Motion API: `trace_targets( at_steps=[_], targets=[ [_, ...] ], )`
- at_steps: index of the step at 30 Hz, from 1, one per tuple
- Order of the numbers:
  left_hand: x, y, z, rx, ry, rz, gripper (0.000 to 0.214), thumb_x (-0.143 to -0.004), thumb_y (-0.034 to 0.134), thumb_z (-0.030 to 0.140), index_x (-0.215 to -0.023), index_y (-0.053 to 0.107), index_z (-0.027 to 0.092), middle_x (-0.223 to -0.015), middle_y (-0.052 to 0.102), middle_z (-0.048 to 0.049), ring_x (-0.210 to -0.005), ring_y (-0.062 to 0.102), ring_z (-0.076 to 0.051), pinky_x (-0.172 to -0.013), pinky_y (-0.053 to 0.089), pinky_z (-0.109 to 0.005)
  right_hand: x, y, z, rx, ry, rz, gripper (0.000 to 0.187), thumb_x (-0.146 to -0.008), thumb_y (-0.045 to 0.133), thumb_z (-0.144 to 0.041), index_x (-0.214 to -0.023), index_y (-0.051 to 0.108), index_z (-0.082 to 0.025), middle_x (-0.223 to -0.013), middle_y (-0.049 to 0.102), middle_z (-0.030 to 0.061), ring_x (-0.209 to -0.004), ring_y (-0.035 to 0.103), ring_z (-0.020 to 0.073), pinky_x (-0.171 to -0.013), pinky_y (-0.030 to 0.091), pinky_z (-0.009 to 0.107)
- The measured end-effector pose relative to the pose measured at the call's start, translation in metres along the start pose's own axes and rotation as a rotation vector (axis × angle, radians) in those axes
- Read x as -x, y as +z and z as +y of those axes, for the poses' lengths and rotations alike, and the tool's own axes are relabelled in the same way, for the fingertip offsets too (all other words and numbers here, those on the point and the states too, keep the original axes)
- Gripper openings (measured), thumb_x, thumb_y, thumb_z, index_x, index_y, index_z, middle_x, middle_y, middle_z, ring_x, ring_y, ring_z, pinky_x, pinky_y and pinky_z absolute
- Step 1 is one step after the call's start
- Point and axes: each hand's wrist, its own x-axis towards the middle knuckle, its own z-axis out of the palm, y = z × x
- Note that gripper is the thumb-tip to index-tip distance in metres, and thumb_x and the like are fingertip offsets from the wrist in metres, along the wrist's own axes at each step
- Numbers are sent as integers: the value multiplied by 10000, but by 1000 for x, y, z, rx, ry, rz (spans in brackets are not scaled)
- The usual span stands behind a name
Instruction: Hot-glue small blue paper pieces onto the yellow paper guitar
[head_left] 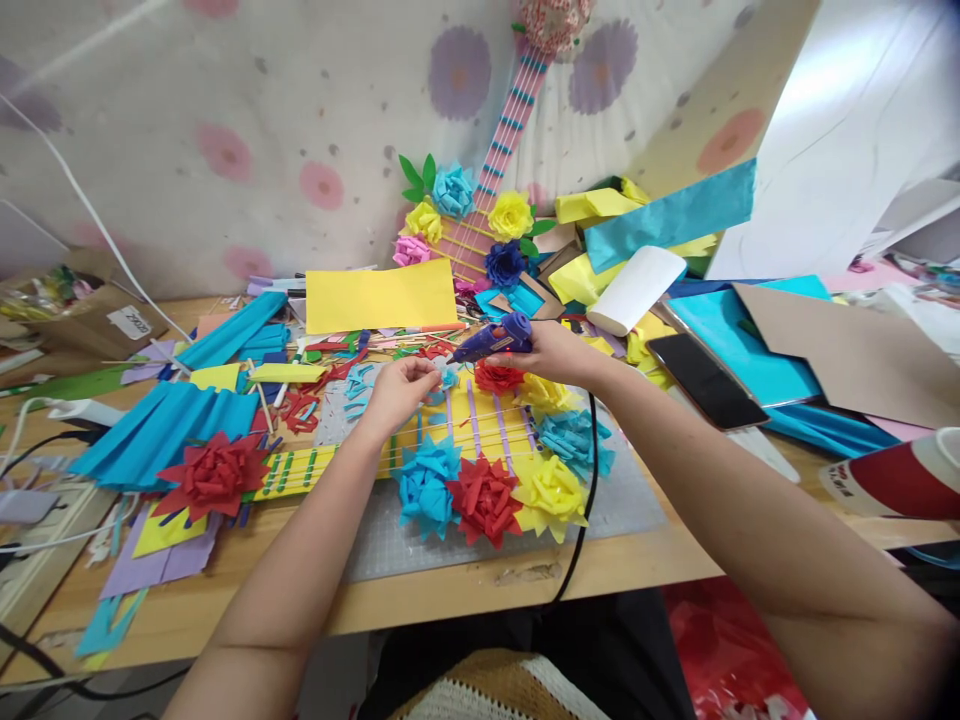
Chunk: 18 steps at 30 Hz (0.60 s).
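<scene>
My right hand [551, 355] is wrapped round a dark blue glue gun [491, 340], its nozzle pointing left. Close to that nozzle, my left hand [401, 392] pinches a small light blue paper piece [448, 380]. Both hands are above a yellow paper guitar [304, 470] with purple strips and strings, lying on a grey cutting mat [630, 500]. Along its near edge sit a blue paper flower [427, 483], a red paper flower [486, 500] and a yellow paper flower [553, 492]. The glue gun's black cord [592, 480] hangs over the table edge.
Against the curtain leans a pink paper guitar [501, 160] with flowers. Left lie blue crepe paper [169, 430] and a loose red flower [211, 476]. At right are a phone [706, 380], brown cardboard [862, 350] and a red-and-white cup [900, 475]. Paper scraps cover the back.
</scene>
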Motion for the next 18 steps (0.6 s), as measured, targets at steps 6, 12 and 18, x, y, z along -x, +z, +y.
trace_targets(
  at_steps=[6, 12, 18],
  targets=[
    [0, 0, 2, 8, 5, 41, 215, -569, 750, 292, -645, 603, 156, -582, 630, -1, -570, 592, -127, -500, 447, -220, 4, -9, 27, -138, 221, 293, 443, -736, 626, -578, -897, 689, -170, -763, 674, 64, -732, 609, 214, -645, 448, 317],
    [3, 1, 6, -7, 29, 82, 161, -623, 689, 214, -709, 564, 162, -591, 621, 11, -571, 592, -119, -518, 458, -217, 22, 2, 77, -194, 557, 408, 443, -749, 595, -593, -837, 640, -161, -680, 629, 70, -648, 584, 200, -607, 456, 330],
    [8, 0, 10, -43, 101, 140, 227, -638, 606, 141, -794, 455, 209, -531, 562, 75, -528, 568, -115, -497, 439, -208, 38, 29, 93, -176, 473, 178, 342, -821, 548, -505, -793, 593, -167, -694, 670, 107, -604, 619, 205, -593, 498, 347]
  ],
)
